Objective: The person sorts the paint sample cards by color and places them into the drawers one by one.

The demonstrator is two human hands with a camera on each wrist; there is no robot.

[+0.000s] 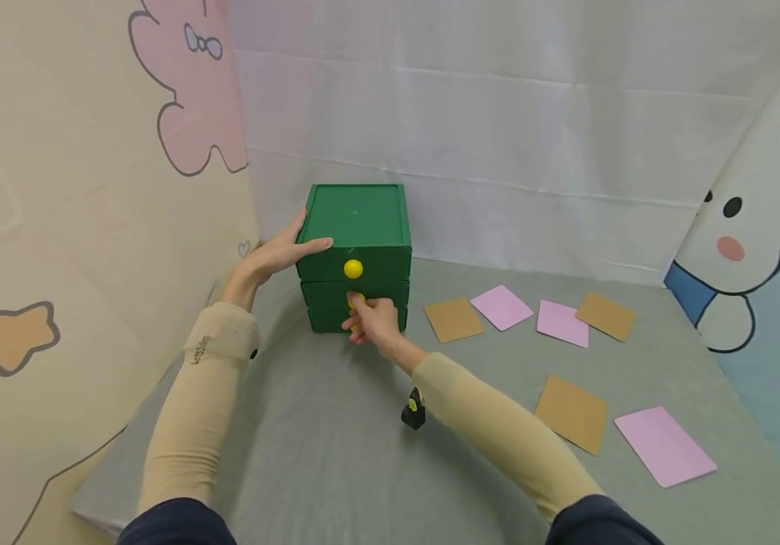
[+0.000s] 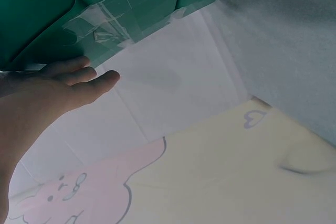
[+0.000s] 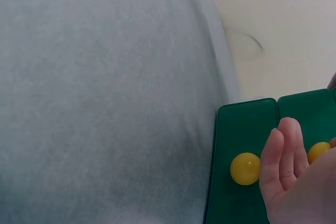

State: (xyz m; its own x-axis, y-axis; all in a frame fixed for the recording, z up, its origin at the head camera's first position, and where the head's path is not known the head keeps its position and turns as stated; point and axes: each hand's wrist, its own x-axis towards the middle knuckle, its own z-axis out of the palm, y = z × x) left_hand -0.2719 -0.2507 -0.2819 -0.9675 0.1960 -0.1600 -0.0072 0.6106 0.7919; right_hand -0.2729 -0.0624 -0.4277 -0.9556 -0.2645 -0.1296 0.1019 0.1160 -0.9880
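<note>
My left hand (image 1: pixel 273 256) rests on the left side and top edge of a boxy green three-drawer cabinet (image 1: pixel 359 216) standing upright on grey cloth (image 1: pixel 315 424), its drawers seemingly closed. My right hand (image 1: pixel 379 324) pinches its round yellow middle knob (image 3: pixel 318 152), between matching top (image 1: pixel 353 269) and bottom (image 3: pixel 245 169) knobs.

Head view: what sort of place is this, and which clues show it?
Probably a makeshift staging corner: cartoon-printed sheets and a white sheet border a grey cloth-covered surface, where a green drawer box stands beside cards.
</note>
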